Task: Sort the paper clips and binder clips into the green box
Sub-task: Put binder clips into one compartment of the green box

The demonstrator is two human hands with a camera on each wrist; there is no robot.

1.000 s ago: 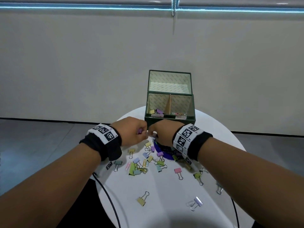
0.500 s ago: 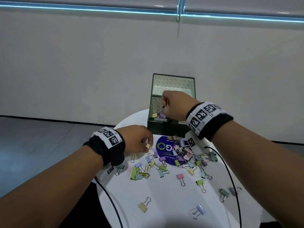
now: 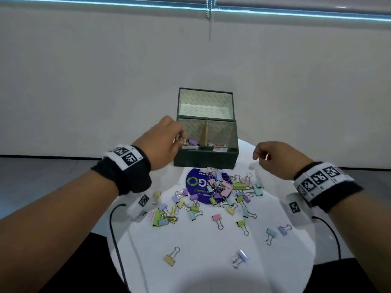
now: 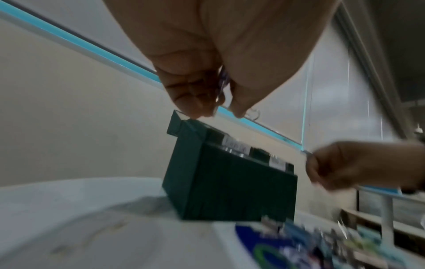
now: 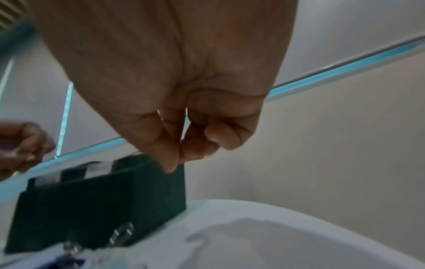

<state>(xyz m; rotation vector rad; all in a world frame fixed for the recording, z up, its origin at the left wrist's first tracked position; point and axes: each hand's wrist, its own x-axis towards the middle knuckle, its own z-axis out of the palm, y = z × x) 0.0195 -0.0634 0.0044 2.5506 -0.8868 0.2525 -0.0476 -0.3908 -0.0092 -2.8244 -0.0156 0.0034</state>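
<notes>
Here, left hand [image 3: 163, 142] pinching binder clip [image 3: 181, 141] at green box [image 3: 205, 159] rim.

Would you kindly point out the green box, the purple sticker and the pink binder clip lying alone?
green box [image 3: 206, 160]: head view, front wall.
purple sticker [image 3: 195, 190]: head view, bare left part.
pink binder clip [image 3: 216, 218]: head view, pink body.

A left hand [image 3: 163, 142] is covering the near left corner of the green box [image 3: 205, 159], its fingers hiding most of a small clip [image 4: 222, 85] whose colour and kind are staying unclear through motion blur. The right hand [image 5: 184, 127] is showing curled fingers, though whether anything is sitting between them is impossible to tell. The clips on the table [image 4: 345, 245] are smearing into streaks in the left wrist view.
</notes>
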